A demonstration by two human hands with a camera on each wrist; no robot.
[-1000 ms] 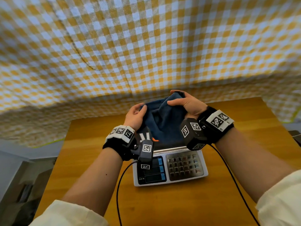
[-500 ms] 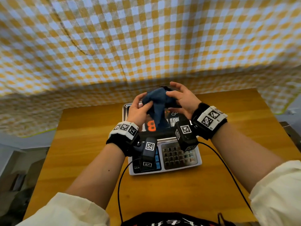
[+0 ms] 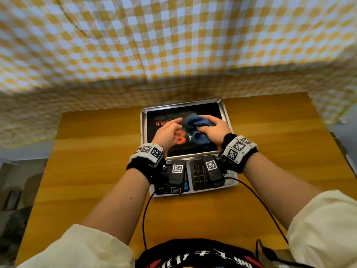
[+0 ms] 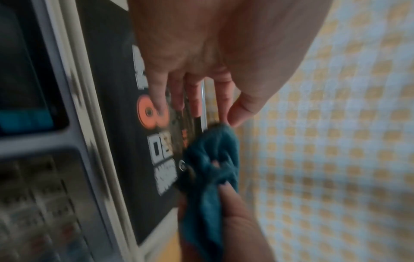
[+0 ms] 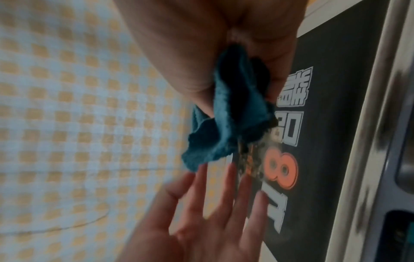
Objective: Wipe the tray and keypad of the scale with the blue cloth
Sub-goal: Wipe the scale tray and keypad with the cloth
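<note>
The scale [image 3: 229, 185] stands on the wooden table, its steel tray [image 3: 144, 120] covered by a black printed sheet with an orange "8" [image 5: 281, 172]. My right hand [image 3: 212, 129] grips the bunched blue cloth [image 3: 195, 128] [image 4: 212, 159] [image 5: 226, 124] over the tray's middle. My left hand [image 3: 168, 130] [image 5: 215, 203] hovers beside the cloth with straight, spread fingers and holds nothing. The keypad [image 3: 198, 174] [image 4: 40, 203] is partly hidden by the wrist cameras.
The wooden table [image 3: 96, 151] extends left and right of the scale. A yellow-and-white checked cloth [image 3: 173, 45] hangs behind the table's far edge. Black cables [image 3: 144, 213] run from my wrists toward my body.
Both hands came down from above onto the tray. The cloth went from spread between both hands to bunched in my right hand. My left hand let go and opened.
</note>
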